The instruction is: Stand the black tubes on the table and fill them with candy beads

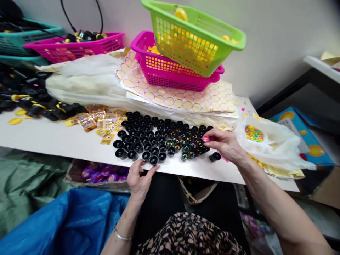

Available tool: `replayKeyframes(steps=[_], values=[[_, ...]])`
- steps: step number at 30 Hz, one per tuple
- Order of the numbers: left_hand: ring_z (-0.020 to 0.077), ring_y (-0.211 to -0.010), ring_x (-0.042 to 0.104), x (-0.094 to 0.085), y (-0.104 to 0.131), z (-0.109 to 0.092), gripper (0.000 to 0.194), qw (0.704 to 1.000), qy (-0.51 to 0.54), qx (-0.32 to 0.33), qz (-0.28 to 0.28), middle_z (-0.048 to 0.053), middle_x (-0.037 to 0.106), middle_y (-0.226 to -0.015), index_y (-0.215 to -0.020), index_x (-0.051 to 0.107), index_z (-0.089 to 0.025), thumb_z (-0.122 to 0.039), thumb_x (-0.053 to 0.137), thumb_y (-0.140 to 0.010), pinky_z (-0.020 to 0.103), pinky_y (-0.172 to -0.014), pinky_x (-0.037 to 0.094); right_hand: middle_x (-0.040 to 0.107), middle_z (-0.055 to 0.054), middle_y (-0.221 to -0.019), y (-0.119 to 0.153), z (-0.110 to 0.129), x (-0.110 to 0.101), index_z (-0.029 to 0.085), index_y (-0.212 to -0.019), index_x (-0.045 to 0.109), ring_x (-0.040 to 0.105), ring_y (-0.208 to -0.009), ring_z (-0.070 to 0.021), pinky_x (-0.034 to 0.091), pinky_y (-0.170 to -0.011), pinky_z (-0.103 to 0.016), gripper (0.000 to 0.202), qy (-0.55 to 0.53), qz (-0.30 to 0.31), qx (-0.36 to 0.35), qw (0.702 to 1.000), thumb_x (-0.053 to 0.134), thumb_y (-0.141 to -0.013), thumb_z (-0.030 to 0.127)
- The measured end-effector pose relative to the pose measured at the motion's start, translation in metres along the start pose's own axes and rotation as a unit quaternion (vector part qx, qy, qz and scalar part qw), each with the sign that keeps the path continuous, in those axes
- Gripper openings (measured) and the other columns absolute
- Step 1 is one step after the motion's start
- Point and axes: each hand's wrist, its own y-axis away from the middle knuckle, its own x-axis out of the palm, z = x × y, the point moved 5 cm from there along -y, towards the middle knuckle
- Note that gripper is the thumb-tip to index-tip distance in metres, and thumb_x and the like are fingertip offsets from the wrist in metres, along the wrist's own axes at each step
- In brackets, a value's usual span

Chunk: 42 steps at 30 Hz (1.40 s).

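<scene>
Many small black cups [138, 148] stand upright in a close group on the white table. Those toward the right hold colourful beads [185, 155]; the left ones show dark insides. At the front edge my left hand [140, 180] has its thumb and fingers apart, touching the nearest cups. Between the thumb and fingertips of my right hand [224, 143] is a small round pink cap-like piece [205, 139], held above the right side of the group. What is inside that piece is too small to tell. One black cup [215, 156] lies apart below my right hand.
An open white plastic bag [278, 141] with colourful beads lies right. Sticker sheets [170, 101] lie behind the cups, under stacked pink [177, 79] and green baskets [196, 17]. Small yellow packets [106, 124] and a pile of black pieces [29, 88] are left.
</scene>
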Motion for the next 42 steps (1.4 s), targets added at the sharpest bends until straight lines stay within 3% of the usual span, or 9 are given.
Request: replayKeyframes(steps=[8, 14, 23, 27, 30, 32, 35, 38, 42], values=[[0.0107, -0.059, 0.045, -0.002, -0.002, -0.005, 0.044, 1.000, 0.022, -0.015, 0.005, 0.001, 0.058, -0.077, -0.099, 0.057, -0.018, -0.038, 0.076, -0.065, 0.028, -0.063, 0.046, 0.056, -0.002, -0.081, -0.020, 0.019, 0.096, 0.019, -0.081, 0.062, 0.050, -0.081, -0.0160, 0.035, -0.070, -0.027, 0.014, 0.346, 0.182, -0.114, 0.913, 0.049, -0.082, 0.016], [0.0111, -0.059, 0.045, -0.004, -0.003, -0.007, 0.042, 1.000, 0.026, -0.004, 0.010, 0.001, 0.058, -0.077, -0.098, 0.056, -0.019, -0.038, 0.076, -0.066, 0.028, -0.062, 0.046, 0.058, -0.007, -0.085, -0.019, 0.031, 0.124, 0.017, -0.079, 0.062, 0.047, -0.079, -0.0196, 0.028, -0.062, -0.032, 0.014, 0.521, 0.239, -0.154, 0.805, 0.048, -0.080, 0.014], [0.0109, -0.059, 0.045, -0.003, -0.001, -0.006, 0.044, 1.000, 0.020, 0.021, -0.004, 0.001, 0.059, -0.077, -0.100, 0.056, -0.018, -0.036, 0.077, -0.065, 0.027, -0.061, 0.045, 0.058, -0.011, -0.089, -0.017, 0.039, 0.133, 0.016, -0.079, 0.062, 0.047, -0.087, -0.0243, 0.028, -0.063, -0.035, 0.017, 0.546, 0.246, -0.178, 0.781, 0.046, -0.082, 0.011], [0.0108, -0.059, 0.045, -0.002, 0.000, -0.004, 0.045, 1.000, 0.018, 0.015, -0.007, 0.001, 0.059, -0.078, -0.100, 0.056, -0.018, -0.036, 0.077, -0.065, 0.027, -0.061, 0.045, 0.058, -0.008, -0.087, -0.016, 0.041, 0.094, 0.017, -0.081, 0.063, 0.050, -0.083, -0.0208, 0.033, -0.066, -0.032, 0.018, 0.490, 0.157, -0.159, 0.843, 0.046, -0.083, 0.015], [0.0106, -0.060, 0.046, -0.001, 0.000, -0.001, 0.046, 1.000, 0.018, 0.010, -0.004, 0.000, 0.059, -0.078, -0.101, 0.057, -0.018, -0.035, 0.078, -0.064, 0.026, -0.062, 0.045, 0.059, -0.004, -0.085, -0.013, 0.022, 0.025, 0.018, -0.087, 0.064, 0.054, -0.080, -0.0170, 0.040, -0.070, -0.028, 0.018, 0.356, 0.027, -0.110, 0.928, 0.046, -0.086, 0.022], [0.0103, -0.060, 0.045, 0.001, 0.000, 0.001, 0.047, 1.000, 0.018, 0.004, -0.005, 0.000, 0.058, -0.078, -0.102, 0.057, -0.017, -0.035, 0.078, -0.064, 0.025, -0.062, 0.045, 0.060, -0.004, -0.084, -0.008, -0.005, -0.034, 0.017, -0.090, 0.064, 0.057, -0.079, -0.0176, 0.043, -0.071, -0.028, 0.019, 0.311, -0.093, -0.043, 0.945, 0.050, -0.083, 0.026], [0.0097, -0.059, 0.045, 0.002, 0.000, 0.003, 0.048, 1.000, 0.015, 0.003, -0.018, -0.001, 0.058, -0.077, -0.101, 0.058, -0.017, -0.036, 0.079, -0.062, 0.025, -0.062, 0.045, 0.065, -0.009, -0.088, 0.005, -0.054, -0.113, 0.015, -0.090, 0.067, 0.060, -0.087, -0.0241, 0.044, -0.075, -0.033, 0.022, 0.425, -0.226, 0.152, 0.863, 0.053, -0.076, 0.024], [0.0095, -0.059, 0.044, 0.004, -0.001, 0.005, 0.049, 1.000, 0.007, -0.001, -0.022, -0.001, 0.058, -0.076, -0.101, 0.059, -0.017, -0.037, 0.079, -0.061, 0.025, -0.062, 0.045, 0.066, -0.017, -0.096, 0.014, -0.095, -0.151, 0.013, -0.087, 0.069, 0.060, -0.098, -0.0309, 0.043, -0.078, -0.035, 0.024, 0.486, -0.206, 0.304, 0.793, 0.053, -0.070, 0.013], [0.0095, -0.059, 0.043, 0.006, -0.002, 0.007, 0.050, 1.000, 0.009, -0.013, -0.020, -0.001, 0.059, -0.078, -0.103, 0.059, -0.017, -0.038, 0.078, -0.062, 0.026, -0.062, 0.045, 0.066, -0.019, -0.093, 0.005, -0.119, -0.157, 0.012, -0.077, 0.069, 0.060, -0.100, -0.0305, 0.043, -0.081, -0.035, 0.022, 0.458, -0.210, 0.308, 0.807, 0.052, -0.065, 0.006]])
